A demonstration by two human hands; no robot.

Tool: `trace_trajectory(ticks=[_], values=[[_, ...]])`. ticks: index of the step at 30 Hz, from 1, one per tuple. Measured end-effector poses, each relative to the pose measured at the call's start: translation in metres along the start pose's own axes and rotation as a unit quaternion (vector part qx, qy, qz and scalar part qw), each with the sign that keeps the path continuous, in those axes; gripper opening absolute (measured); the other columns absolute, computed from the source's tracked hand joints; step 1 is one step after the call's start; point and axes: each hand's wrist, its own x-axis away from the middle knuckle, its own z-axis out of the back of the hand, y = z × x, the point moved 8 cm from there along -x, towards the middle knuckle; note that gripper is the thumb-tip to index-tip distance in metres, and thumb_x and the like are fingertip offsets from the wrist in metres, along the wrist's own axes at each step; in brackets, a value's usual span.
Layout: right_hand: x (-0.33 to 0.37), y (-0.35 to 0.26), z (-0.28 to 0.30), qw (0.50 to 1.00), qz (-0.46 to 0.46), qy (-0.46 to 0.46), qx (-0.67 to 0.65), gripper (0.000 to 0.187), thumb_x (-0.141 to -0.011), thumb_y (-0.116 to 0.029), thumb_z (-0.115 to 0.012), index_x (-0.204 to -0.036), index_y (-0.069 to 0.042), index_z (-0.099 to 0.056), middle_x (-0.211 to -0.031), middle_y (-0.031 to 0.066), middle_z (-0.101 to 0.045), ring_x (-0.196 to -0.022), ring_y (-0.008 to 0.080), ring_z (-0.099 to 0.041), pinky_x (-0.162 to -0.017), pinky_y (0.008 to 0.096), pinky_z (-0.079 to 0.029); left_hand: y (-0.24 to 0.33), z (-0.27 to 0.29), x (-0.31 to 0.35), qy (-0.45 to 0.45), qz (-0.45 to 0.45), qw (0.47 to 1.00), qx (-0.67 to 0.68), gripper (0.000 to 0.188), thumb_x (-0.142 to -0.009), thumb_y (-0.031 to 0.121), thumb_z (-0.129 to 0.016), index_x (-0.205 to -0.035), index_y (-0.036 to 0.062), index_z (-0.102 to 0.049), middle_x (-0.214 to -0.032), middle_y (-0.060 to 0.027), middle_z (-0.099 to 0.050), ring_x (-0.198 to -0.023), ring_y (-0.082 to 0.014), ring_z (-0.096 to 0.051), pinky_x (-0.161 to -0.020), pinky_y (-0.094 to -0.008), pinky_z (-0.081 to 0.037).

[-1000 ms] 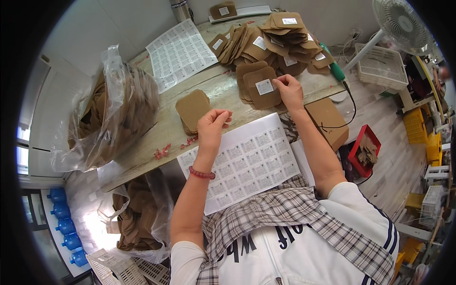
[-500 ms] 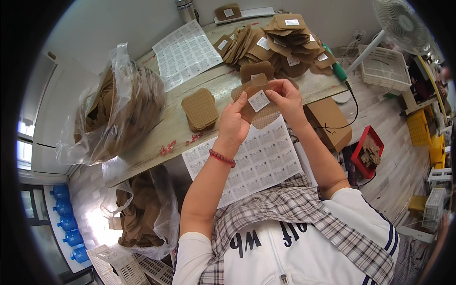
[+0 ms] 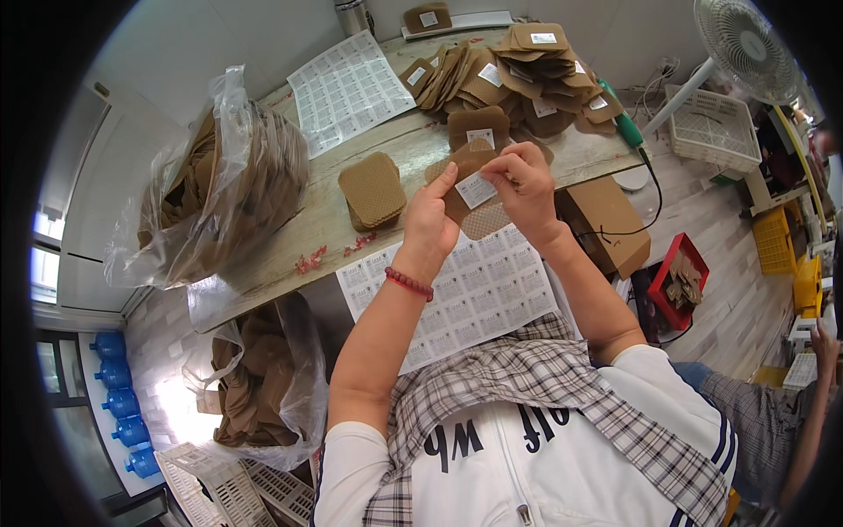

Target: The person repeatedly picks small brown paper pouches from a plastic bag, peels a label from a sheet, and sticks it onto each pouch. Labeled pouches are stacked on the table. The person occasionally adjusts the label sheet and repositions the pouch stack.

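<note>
My left hand point(image 3: 428, 227) grips a tan textured patch point(image 3: 486, 221) with rounded corners, its thumb pressed on the upper face. A small white printed label point(image 3: 475, 191) lies on that patch. Thumb and fingertips of my right hand point(image 3: 529, 191) pinch together at the label's right edge. Just left of the hands, on the worktable, sits a neat stack of tan patches point(image 3: 371, 188). Behind them lies a brown patch point(image 3: 477, 128) bearing a white label. A sheet of printed labels point(image 3: 474, 290) spreads across my lap, partly under my forearms.
A large heap of labelled patches point(image 3: 536, 75) covers the table's far right, beside a green-handled tool point(image 3: 629, 130) with a cord. Another label sheet point(image 3: 347, 92) lies at the back. A plastic bag of brown pieces point(image 3: 233, 184) stands left. A person point(image 3: 777, 422) is at the right edge.
My right hand's fingers have curled into a pinch at the label's edge, where the thumb lay flat on it before. At the right edge, the other person has come further into view.
</note>
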Motion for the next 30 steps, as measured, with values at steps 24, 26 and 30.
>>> trace_trajectory(ticks=[24,26,30], values=[[0.014,0.011,-0.031,0.954,-0.222,-0.086,-0.182,0.006,-0.093,-0.003,-0.063,-0.093,0.001,-0.059,-0.076,0.0054,-0.062,-0.069,0.0108,-0.055,-0.063,0.0268,-0.047,0.036,0.005,0.006,-0.021,0.022,0.995,-0.099,0.032,-0.100,0.026,-0.058,-0.115,-0.0030,-0.059,-0.111,-0.0123,-0.066,-0.100,-0.0224,-0.065,-0.091,-0.0389,-0.055],[0.013,0.010,-0.030,0.958,-0.212,-0.083,-0.177,0.006,-0.093,-0.004,-0.063,-0.092,0.001,-0.059,-0.076,0.0058,-0.063,-0.069,0.0114,-0.056,-0.064,0.0272,-0.048,0.036,0.004,0.006,-0.026,0.025,0.994,-0.100,0.033,-0.100,0.027,-0.058,-0.115,-0.0030,-0.059,-0.111,-0.0121,-0.066,-0.100,-0.0224,-0.065,-0.091,-0.0388,-0.055],[0.011,0.006,-0.029,0.963,-0.207,-0.078,-0.152,0.007,-0.092,-0.004,-0.064,-0.092,0.001,-0.059,-0.078,0.0075,-0.064,-0.069,0.0134,-0.058,-0.065,0.0286,-0.049,0.035,0.006,0.005,-0.022,0.031,0.994,-0.102,0.034,-0.100,0.027,-0.058,-0.114,-0.0030,-0.059,-0.111,-0.0118,-0.066,-0.100,-0.0221,-0.065,-0.091,-0.0386,-0.054]])
